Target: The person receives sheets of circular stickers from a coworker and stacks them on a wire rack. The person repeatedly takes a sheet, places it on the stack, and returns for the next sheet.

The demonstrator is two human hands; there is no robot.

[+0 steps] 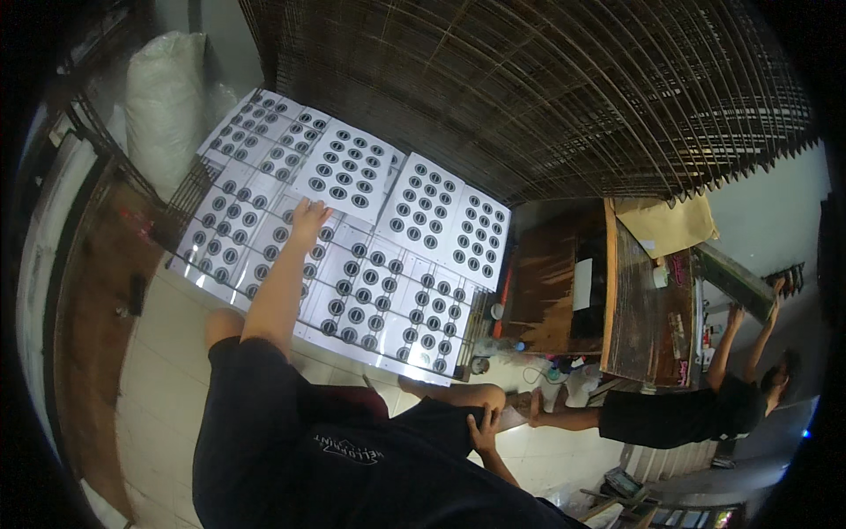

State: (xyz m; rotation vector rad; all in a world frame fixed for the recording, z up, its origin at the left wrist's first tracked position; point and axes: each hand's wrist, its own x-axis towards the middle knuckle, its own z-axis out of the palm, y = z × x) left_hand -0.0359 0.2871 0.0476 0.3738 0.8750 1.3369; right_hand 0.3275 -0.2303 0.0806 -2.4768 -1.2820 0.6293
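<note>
My left hand [308, 217] reaches forward to the near edge of a white printed sheet [348, 169] with rows of round black marks. The fingers are closed at that edge, and the sheet overlaps others around it. Like sheets, such as one printed sheet [423, 201] to the right, lie side by side on a wire drying rack [476, 322]. Thin rack wires run across some of the nearer sheets. My right hand [484, 432] rests on my right knee, fingers spread, holding nothing.
Many raised wire rack shelves [546, 88] hang tilted above the sheets. A large white sack [166, 110] stands at the far left. On the right, another person [679, 410] holds a long frame [736, 280] over a wooden table [639, 309]. Beneath is a tiled floor [163, 370].
</note>
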